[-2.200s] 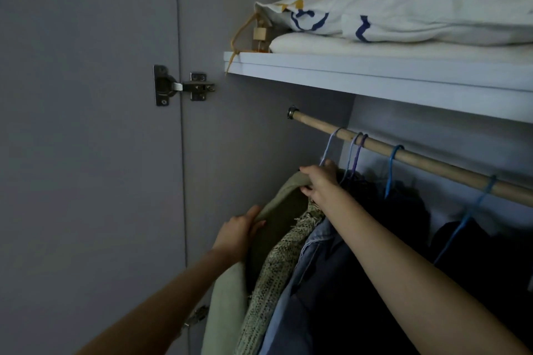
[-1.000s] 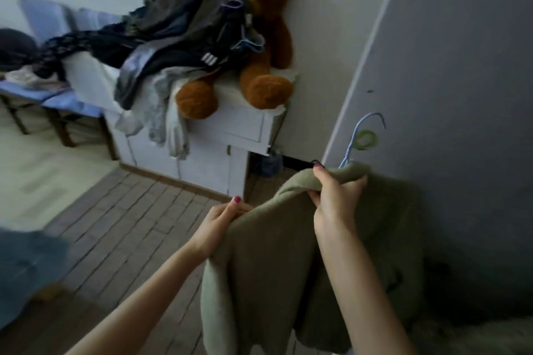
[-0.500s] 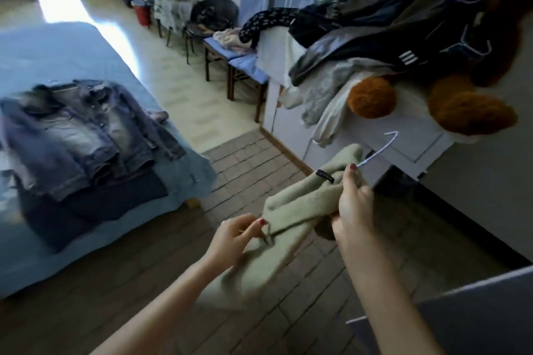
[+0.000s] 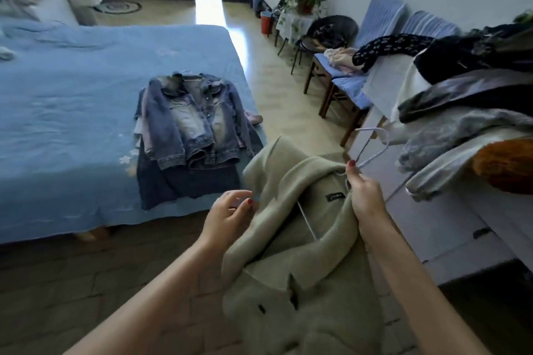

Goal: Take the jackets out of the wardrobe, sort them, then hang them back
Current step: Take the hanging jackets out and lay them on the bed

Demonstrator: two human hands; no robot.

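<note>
A pale green fleece jacket (image 4: 302, 253) hung open on a white wire hanger (image 4: 372, 150), collar up, label showing. A faded denim jacket (image 4: 196, 121) lay flat atop darker garments on the bed.

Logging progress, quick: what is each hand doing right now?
Left hand: open, fingers relaxed at the green coat.
Right hand: pinching the coat's hanger.

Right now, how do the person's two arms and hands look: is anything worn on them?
Both forearms are bare, with no sleeve in view. No watch, bracelet or ring shows. The left hand and the right hand have nails painted dark red; the polish shows clearly on one nail of each hand. No gloves are worn.
</note>
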